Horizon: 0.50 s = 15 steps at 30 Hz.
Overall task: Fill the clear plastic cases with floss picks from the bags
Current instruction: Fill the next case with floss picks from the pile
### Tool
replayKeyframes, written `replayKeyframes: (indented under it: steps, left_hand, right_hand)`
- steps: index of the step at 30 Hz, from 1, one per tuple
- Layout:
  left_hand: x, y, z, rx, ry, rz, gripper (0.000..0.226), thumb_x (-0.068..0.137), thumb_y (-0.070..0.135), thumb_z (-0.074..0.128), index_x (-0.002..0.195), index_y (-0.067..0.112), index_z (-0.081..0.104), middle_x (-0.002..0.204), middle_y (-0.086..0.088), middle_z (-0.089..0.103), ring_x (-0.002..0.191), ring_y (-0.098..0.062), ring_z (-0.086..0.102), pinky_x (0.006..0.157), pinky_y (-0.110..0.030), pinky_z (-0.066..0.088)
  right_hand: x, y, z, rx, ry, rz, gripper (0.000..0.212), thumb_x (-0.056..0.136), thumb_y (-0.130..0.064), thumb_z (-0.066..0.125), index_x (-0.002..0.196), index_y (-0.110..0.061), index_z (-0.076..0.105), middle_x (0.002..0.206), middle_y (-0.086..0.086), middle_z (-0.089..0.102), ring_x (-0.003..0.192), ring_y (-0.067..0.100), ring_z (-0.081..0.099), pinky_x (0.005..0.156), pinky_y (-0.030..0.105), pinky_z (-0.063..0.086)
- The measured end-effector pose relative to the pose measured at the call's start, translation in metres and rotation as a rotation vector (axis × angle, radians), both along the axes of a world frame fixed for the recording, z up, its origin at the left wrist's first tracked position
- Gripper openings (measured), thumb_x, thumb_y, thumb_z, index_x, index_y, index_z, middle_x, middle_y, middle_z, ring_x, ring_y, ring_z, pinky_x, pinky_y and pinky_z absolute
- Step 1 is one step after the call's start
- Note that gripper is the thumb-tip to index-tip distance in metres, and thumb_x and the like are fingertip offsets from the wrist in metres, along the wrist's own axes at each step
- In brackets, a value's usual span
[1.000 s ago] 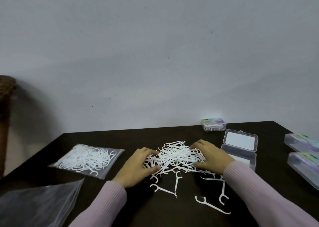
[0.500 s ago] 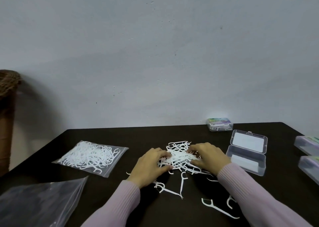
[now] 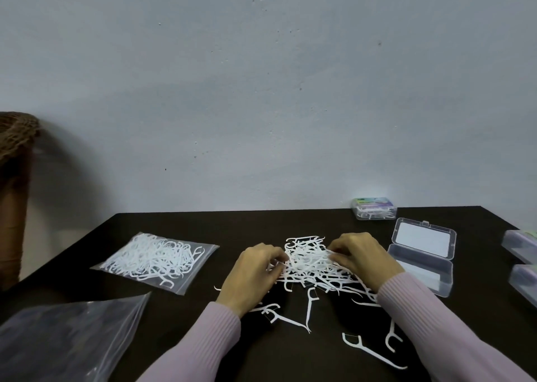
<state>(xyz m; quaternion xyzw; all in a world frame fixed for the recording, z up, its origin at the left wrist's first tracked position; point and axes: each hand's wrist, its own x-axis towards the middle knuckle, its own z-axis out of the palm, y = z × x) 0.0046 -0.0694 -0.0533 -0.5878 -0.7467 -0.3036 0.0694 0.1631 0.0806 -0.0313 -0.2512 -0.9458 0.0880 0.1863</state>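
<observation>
Cupping the loose pile of floss picks mid-table, the left hand and right hand curl round its edges (strays lie nearer), just left of the open clear case

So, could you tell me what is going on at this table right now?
A person in lilac sleeves is gathering a loose pile of floss picks on the dark table. The left hand and right hand press in on the pile from either side, fingers curled into it. An open clear case lies just right of the right hand, apparently unfilled. A full bag of picks lies to the left, and a few stray picks lie nearer the person.
</observation>
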Motion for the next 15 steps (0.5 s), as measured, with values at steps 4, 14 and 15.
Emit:
replayKeyframes:
  steps: [4, 14, 15]
  left_hand:
    - [0.001, -0.001, 0.001, 0.062, 0.04, -0.021, 0.016, 0.089, 0.017, 0.063, 0.104, 0.021, 0.069, 0.096, 0.008, 0.066, 0.086, 0.001, 0.057, 0.079, -0.01, 0.045]
    - [0.002, -0.002, 0.007, 0.303, 0.06, -0.02, 0.013, 0.081, 0.01, 0.072, 0.093, 0.017, 0.072, 0.084, 0.01, 0.07, 0.071, 0.004, 0.059, 0.068, -0.004, 0.045]
    - [0.002, -0.001, 0.007, 0.33, 0.04, -0.019, 0.013, 0.081, 0.01, 0.072, 0.092, 0.017, 0.072, 0.084, 0.011, 0.07, 0.071, 0.002, 0.06, 0.067, -0.007, 0.047]
  right_hand:
    - [0.003, -0.001, 0.002, -0.014, 0.088, -0.031, 0.022, 0.089, -0.029, 0.058, 0.104, -0.018, 0.068, 0.096, -0.004, 0.065, 0.083, 0.007, 0.059, 0.073, 0.017, 0.044]
    - [0.021, 0.008, 0.017, -0.207, 0.258, -0.135, 0.013, 0.081, -0.029, 0.067, 0.089, -0.02, 0.073, 0.074, -0.006, 0.067, 0.066, 0.003, 0.061, 0.069, 0.019, 0.05]
    - [0.024, 0.01, 0.019, -0.242, 0.282, -0.137, 0.013, 0.081, -0.026, 0.068, 0.09, -0.018, 0.073, 0.072, -0.007, 0.065, 0.064, 0.0, 0.059, 0.065, 0.014, 0.047]
